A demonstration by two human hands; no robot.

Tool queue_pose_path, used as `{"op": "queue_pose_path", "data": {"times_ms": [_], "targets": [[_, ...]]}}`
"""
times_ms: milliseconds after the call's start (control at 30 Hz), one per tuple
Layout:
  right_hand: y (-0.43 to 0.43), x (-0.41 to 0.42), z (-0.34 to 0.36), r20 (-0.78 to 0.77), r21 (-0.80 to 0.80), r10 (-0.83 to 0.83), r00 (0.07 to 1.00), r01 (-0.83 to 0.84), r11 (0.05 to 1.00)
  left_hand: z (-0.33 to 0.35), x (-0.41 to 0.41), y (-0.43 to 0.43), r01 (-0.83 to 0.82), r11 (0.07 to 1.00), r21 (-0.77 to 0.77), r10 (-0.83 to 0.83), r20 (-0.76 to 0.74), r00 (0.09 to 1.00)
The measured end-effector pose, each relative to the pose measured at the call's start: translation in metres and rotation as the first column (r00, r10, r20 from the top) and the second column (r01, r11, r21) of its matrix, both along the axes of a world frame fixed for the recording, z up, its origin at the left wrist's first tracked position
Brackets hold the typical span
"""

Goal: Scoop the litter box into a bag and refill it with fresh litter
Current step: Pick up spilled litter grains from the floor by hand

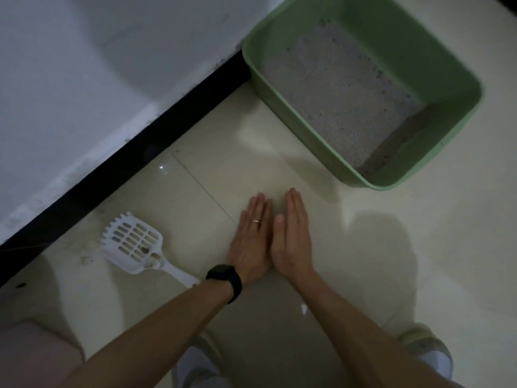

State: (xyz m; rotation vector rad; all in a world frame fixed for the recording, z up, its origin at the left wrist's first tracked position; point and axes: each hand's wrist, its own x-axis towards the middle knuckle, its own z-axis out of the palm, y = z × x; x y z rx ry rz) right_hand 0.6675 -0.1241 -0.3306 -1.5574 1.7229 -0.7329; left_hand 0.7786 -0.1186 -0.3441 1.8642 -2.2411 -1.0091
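Note:
A green litter box point(251, 56) stands on the tiled floor at the upper right, against the wall, with grey litter point(338, 93) spread over its bottom. A white slotted scoop point(131, 243) lies on the floor at the lower left, its handle pointing toward my left wrist. My left hand point(250, 236), with a ring and a black watch on the wrist, and my right hand point(292, 233) are held side by side over the floor, fingers straight, holding nothing. Both are below the box and to the right of the scoop.
A white wall point(84, 79) with a black skirting strip point(140, 152) runs diagonally along the left. Some pale crumbs lie beside the scoop point(89, 250). My shoes point(428, 348) show at the bottom. Cream floor tiles point(391, 275) extend to the right.

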Motion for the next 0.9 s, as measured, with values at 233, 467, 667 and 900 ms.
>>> {"op": "queue_pose_path", "data": {"times_ms": [233, 467, 667, 900], "targets": [[-0.074, -0.051, -0.006, -0.494, 0.107, 0.589, 0.640, -0.627, 0.772, 0.004, 0.032, -0.006, -0.418, 0.893, -0.169, 0.399, -0.134, 0.907], [-0.071, -0.040, 0.008, -0.445, 0.316, 0.883, 0.148, -0.897, 0.310, -0.008, 0.030, 0.026, -0.523, 0.844, -0.114, 0.533, 0.074, 0.843], [-0.067, -0.059, 0.001, -0.389, 0.044, 0.855, 0.343, -0.920, 0.389, -0.008, -0.032, 0.047, -0.572, 0.809, -0.139, 0.566, -0.081, 0.820], [-0.076, -0.056, -0.015, -0.545, 0.188, 0.717, 0.435, -0.770, 0.610, 0.008, -0.014, 0.057, -0.750, 0.646, -0.143, 0.725, -0.195, 0.661]]}}
